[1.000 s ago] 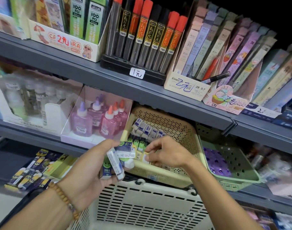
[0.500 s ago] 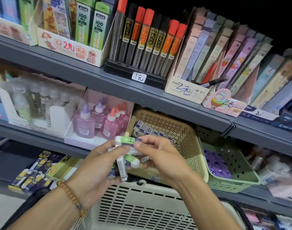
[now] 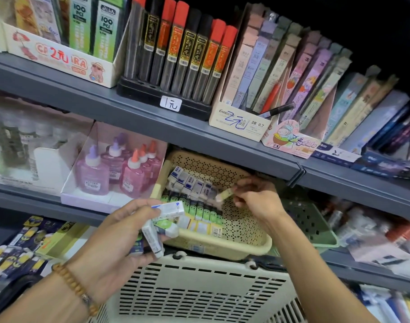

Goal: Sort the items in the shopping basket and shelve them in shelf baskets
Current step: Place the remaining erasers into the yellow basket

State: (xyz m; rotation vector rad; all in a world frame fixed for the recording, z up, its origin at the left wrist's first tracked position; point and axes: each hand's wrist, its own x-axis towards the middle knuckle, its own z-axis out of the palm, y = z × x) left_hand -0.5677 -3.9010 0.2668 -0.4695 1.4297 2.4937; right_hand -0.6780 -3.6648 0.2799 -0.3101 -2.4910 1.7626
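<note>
Grey shop shelves [image 3: 134, 113] fill the view, packed with stationery, and a cream perforated shelf basket [image 3: 243, 229] sits on the middle shelf just above the white shopping basket [image 3: 199, 287]. The step in hand looks like shelving erasers: the right hand [image 3: 257, 201] hovers over the cream basket, its thumb and forefinger pinched on one small pale eraser [image 3: 225, 194], which is tilted and not yet among the rows. The left hand [image 3: 115, 238] is curled round a bunch of erasers [image 3: 159, 224], about four that I can make out, held just in front of the cream basket's rim. Inside the cream basket stand three rows: roughly six blue-and-white ones at the back, a green row and a yellowish row in front, too blurred to count surely. The next move likely calls for lowering the pinched eraser into the row it matches, then taking another from the left hand. One green basket [image 3: 315, 229] sits beside, to the right.
</note>
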